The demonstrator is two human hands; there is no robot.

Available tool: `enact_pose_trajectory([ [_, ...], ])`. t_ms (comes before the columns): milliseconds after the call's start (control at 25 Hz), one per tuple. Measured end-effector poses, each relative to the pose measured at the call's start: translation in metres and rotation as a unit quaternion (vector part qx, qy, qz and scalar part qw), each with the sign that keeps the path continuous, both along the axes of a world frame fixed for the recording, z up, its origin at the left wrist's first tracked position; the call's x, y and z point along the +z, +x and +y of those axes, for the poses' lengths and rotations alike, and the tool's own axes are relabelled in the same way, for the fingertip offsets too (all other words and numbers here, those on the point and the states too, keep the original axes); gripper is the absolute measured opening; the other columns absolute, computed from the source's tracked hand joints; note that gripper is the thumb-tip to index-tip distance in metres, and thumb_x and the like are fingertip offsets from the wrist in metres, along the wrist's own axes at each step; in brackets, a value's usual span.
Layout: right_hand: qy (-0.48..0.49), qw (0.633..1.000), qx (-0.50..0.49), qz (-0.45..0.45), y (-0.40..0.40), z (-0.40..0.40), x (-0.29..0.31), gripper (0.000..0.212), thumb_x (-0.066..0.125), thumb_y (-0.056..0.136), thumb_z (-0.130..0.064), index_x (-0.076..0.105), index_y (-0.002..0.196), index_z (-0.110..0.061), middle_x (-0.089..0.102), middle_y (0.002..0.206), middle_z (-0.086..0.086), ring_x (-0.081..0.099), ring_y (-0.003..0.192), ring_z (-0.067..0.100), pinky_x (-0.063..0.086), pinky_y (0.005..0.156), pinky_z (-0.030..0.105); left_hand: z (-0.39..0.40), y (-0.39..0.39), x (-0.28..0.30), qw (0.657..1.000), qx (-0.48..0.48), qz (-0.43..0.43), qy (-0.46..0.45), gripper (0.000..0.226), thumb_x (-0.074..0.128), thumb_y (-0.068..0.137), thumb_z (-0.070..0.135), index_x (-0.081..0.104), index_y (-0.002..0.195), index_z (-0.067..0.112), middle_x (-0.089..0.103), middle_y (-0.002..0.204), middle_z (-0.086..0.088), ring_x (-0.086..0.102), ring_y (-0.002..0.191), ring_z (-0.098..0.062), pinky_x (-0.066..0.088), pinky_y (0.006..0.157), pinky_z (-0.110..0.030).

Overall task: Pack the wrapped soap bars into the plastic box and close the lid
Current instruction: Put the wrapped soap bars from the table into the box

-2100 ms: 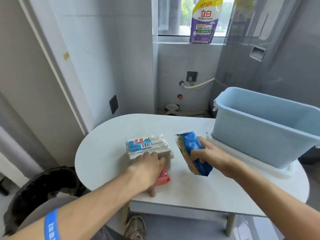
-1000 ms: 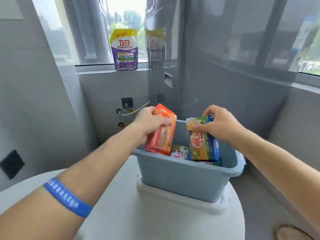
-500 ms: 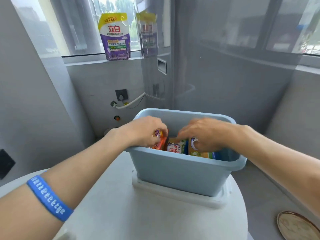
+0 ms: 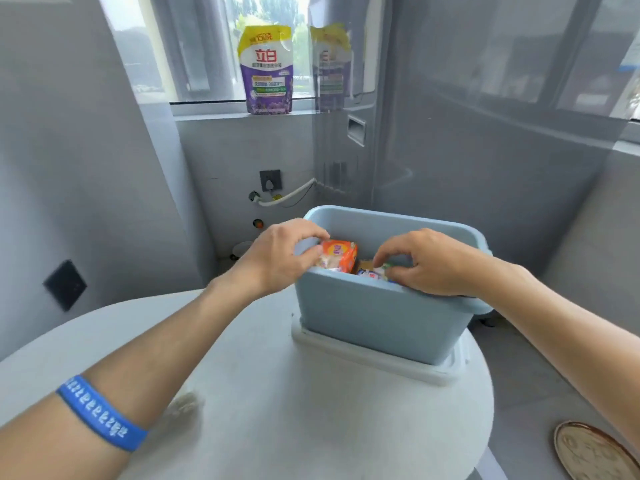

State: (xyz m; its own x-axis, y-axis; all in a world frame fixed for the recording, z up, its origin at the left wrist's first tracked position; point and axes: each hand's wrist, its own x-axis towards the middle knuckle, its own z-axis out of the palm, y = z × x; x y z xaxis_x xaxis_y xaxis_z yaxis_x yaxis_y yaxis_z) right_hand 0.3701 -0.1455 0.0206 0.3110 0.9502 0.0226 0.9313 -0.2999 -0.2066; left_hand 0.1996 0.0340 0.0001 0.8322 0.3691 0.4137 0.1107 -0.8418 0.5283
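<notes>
White round table [image 4: 294, 410] in a grey-walled room with a window, blue plastic box [image 4: 381, 323] stood on its white lid [image 4: 363, 356], left hand [image 4: 280, 258] gripped an orange soap bar [image 4: 339, 255] inside, right hand [image 4: 429, 263] pinched another wrapped bar [image 4: 375, 273].

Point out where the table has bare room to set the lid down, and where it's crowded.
Free: the broad white table top between the left forearm and the blue box, out to the near rim. Crowded: the box mouth, where the left hand grips the orange soap bar and the right hand presses other bars.
</notes>
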Motion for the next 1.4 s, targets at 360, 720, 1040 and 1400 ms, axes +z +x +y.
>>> enact_pose_trajectory([
  [360, -0.023, 0.966, 0.252, -0.060, -0.235, 0.078, -0.040, 0.061, 0.066, 0.083, -0.041, 0.047, 0.139, -0.024, 0.050, 0.143, -0.003, 0.048, 0.125, 0.023, 0.045, 0.097, 0.042, 0.053, -0.195, -0.041, 0.937, 0.288, -0.050, -0.189, 0.034, 0.046, 0.098, 0.026, 0.062, 0.127, 0.017, 0.065, 0.123, 0.001, 0.057, 0.115, -0.015, 0.039, 0.092, -0.025],
  [720, -0.112, 0.956, 0.258, -0.079, -0.296, 0.151, -0.094, 0.096, 0.080, 0.061, -0.049, 0.034, 0.143, -0.031, 0.051, 0.129, 0.001, 0.048, 0.115, 0.024, 0.037, 0.098, 0.038, 0.065, -0.237, -0.051, 0.906, 0.332, -0.076, -0.250, 0.024, 0.046, 0.097, 0.029, 0.067, 0.101, 0.019, 0.066, 0.102, -0.001, 0.058, 0.100, -0.020, 0.044, 0.092, -0.034],
  [1040, 0.051, 0.949, -0.021, 0.310, -0.208, 0.061, -0.026, 0.057, 0.076, 0.067, -0.049, 0.056, 0.117, -0.030, 0.064, 0.096, -0.013, 0.064, 0.084, 0.006, 0.054, 0.075, 0.025, 0.050, -0.172, -0.045, 0.882, 0.285, -0.157, -0.340, 0.023, 0.051, 0.089, 0.035, 0.070, 0.096, 0.022, 0.071, 0.101, 0.000, 0.063, 0.103, -0.021, 0.047, 0.089, -0.038],
  [1400, 0.222, 0.879, -0.309, 0.286, -0.032, 0.030, 0.053, 0.090, 0.063, 0.061, -0.066, 0.034, 0.140, -0.033, 0.060, 0.121, 0.002, 0.060, 0.105, 0.030, 0.052, 0.090, 0.049, -0.011, -0.024, -0.006, 0.990, 0.071, -0.067, -0.105, 0.023, 0.058, 0.088, 0.028, 0.068, 0.108, 0.022, 0.066, 0.108, 0.007, 0.059, 0.101, -0.012, 0.048, 0.088, -0.031],
])
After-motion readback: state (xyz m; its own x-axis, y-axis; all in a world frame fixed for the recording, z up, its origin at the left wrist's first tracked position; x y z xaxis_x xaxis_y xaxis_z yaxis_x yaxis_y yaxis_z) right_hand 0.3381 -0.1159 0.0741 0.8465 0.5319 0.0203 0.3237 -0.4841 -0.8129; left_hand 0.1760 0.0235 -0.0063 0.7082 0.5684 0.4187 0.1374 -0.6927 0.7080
